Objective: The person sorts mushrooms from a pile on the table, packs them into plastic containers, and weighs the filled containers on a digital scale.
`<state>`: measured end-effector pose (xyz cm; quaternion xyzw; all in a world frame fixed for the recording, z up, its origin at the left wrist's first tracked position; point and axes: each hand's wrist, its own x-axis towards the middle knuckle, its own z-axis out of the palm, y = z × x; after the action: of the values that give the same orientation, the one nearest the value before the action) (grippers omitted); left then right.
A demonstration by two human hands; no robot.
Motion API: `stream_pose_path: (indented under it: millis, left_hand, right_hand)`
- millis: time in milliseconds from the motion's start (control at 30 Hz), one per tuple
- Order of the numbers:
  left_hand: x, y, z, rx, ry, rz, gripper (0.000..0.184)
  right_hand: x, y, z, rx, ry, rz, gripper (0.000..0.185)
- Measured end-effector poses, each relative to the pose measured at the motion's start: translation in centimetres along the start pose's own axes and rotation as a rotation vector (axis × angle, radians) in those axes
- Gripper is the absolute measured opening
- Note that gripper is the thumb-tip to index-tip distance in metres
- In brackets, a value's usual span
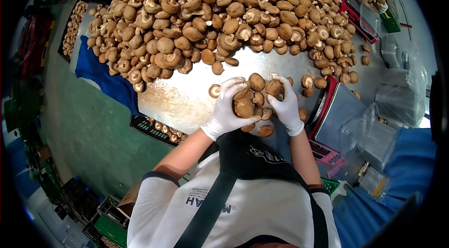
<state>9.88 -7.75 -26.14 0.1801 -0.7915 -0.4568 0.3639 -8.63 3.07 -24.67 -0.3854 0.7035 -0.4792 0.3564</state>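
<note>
My left hand (pixel 229 107), in a white glove, is closed around brown shiitake mushrooms (pixel 243 107). Opposite it, my gloved right hand (pixel 287 106) grips another mushroom (pixel 273 88) between thumb and fingers. Several loose mushrooms (pixel 257 82) lie between and just below the two hands, close to my apron. A single mushroom (pixel 213 91) with its pale underside up rests left of my left hand. Beyond both hands, a large heap of mushrooms (pixel 196 18) covers the far part of the metal table (pixel 177 103).
A red-edged scale (pixel 339 112) stands to my right, beside clear plastic trays (pixel 374 135). Blue cloth (pixel 105 72) hangs over the table's left edge, above a black crate (pixel 154 131) of mushrooms. At the upper right, another person's gloved hand (pixel 380 0) is near a second scale (pixel 358 11).
</note>
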Motion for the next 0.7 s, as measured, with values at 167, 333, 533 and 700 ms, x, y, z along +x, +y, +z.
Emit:
stream_pose_path:
  millis: [167,333,533,700]
  left_hand:
    - [-0.3,-0.2,0.3,0.032,0.021,0.047,0.093]
    - [0.1,-0.3,0.5,0.094,-0.002,0.056,0.088]
    - [-0.7,-0.5,0.7,0.055,-0.095,-0.093,0.084]
    - [-0.4,-1.5,1.6,-0.122,-0.086,-0.286,0.084]
  right_hand:
    - [-1.2,1.1,-1.2,-0.6,0.076,-0.092,0.041]
    - [-1.1,-5.8,1.9,0.024,-0.18,0.158,0.031]
    - [-0.4,-4.3,3.1,-0.023,-0.237,0.156,0.022]
    - [3.6,-1.1,-0.7,-0.165,-0.209,0.044,0.016]
